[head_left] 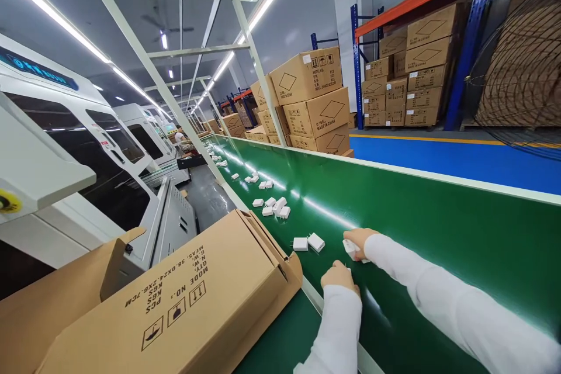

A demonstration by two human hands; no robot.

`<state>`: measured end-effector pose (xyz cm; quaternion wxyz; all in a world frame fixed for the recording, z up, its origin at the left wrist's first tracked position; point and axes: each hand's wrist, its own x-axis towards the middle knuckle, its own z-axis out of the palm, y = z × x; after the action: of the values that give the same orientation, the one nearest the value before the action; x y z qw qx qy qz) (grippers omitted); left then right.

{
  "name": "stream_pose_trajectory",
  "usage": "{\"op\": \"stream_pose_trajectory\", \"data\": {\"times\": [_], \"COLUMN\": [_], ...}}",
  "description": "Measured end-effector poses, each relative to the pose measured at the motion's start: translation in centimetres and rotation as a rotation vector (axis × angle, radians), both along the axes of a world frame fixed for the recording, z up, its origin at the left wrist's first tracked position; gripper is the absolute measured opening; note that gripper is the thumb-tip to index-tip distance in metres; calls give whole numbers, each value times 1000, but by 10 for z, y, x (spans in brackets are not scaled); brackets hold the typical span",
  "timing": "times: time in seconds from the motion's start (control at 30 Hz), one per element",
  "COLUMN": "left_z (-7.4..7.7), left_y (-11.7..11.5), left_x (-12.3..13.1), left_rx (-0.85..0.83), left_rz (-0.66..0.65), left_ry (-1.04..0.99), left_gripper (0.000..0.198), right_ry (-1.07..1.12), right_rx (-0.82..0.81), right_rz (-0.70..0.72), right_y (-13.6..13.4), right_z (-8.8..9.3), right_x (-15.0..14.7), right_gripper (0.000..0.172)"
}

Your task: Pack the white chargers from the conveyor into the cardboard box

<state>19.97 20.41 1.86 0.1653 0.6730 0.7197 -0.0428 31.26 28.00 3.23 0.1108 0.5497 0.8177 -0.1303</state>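
My right hand [363,241] reaches over the green conveyor belt [421,216], its fingers closed on a white plug charger [349,249]. Closer to me, my left hand [338,276] hovers at the belt's near edge with curled fingers; a sliver of white shows beside them, too small to name. Just left of both hands lie two loose chargers, one flat [300,243] with its prongs pointing left and one turned at an angle [316,242]. Farther up the belt sits a small heap of chargers [279,207], with several more scattered beyond.
A large cardboard box [193,304] with an open flap stands left of my hands, against the belt's near side. White machines [105,146] line the left. Stacked cartons [315,105] stand behind the belt's far rail, and a wire-caged fan [521,70] is at right.
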Motion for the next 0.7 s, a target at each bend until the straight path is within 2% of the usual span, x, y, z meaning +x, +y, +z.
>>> {"op": "stream_pose_trajectory", "data": {"times": [0.1, 0.2, 0.27, 0.37, 0.43, 0.53, 0.57, 0.6, 0.7], "left_z": [10, 15, 13, 1, -6, -10, -10, -9, -8], "left_y": [-6, -18, -22, -25, -26, -33, -36, -39, -45], "left_x": [-6, -14, -17, -16, -15, -18, -20, -21, -20], "left_rx": [47, 192, 189, 70, 42, 26, 21, 11, 2], "left_rz": [-54, -217, -273, -229, -215, -219, -220, -213, -158], "left_ry": [-23, -130, -219, -318, -387, -417, -402, -386, -376], "left_gripper": [40, 39, 39, 39, 48, 84, 87, 81, 39], "right_ry": [58, 153, 212, 265, 277, 274, 273, 273, 268], "right_rx": [12, 36, 54, 73, 84, 134, 164, 191, 245], "right_rz": [-33, -28, -17, 1, 21, 84, 122, 162, 289], "right_y": [-22, -46, -59, -71, -76, -82, -84, -85, -89], "right_z": [-8, -20, -26, -30, -28, -23, -21, -19, -17], "right_x": [25, 36, 39, 42, 45, 46, 45, 43, 36], "right_gripper": [37, 43, 42, 42, 51, 77, 82, 84, 71]}}
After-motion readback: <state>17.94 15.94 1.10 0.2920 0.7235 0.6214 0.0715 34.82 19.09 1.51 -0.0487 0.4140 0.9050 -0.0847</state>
